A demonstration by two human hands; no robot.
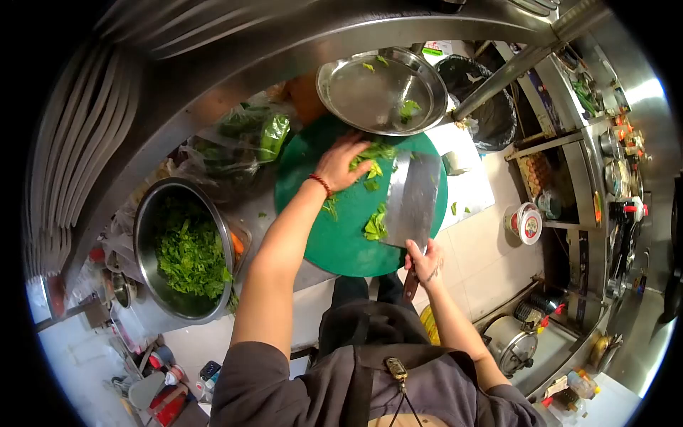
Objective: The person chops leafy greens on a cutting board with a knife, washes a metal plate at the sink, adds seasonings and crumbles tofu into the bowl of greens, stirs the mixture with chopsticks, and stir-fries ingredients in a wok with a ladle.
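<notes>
On a round green cutting board point(334, 238) lie scraps of leafy greens point(375, 222). My right hand point(425, 262) is closed on the handle of a wide cleaver point(413, 199), whose blade lies over the board's right part. At the board's upper part, my left hand point(343, 165), with a red beaded bracelet at the wrist, rests on more greens point(380, 151); its fingers are bent, and what lies under them is partly hidden. Beyond the board stands a round metal pan point(380, 92) holding a few leaf bits. A metal bowl point(146, 245) of chopped greens is at the left.
Plastic bags of green vegetables point(245, 139) lie left of the board. A metal rail point(313, 43) crosses above. A black-lined bin point(491, 107) stands at the upper right, with a white tub point(528, 223) on the floor and shelves point(569, 178) at the right.
</notes>
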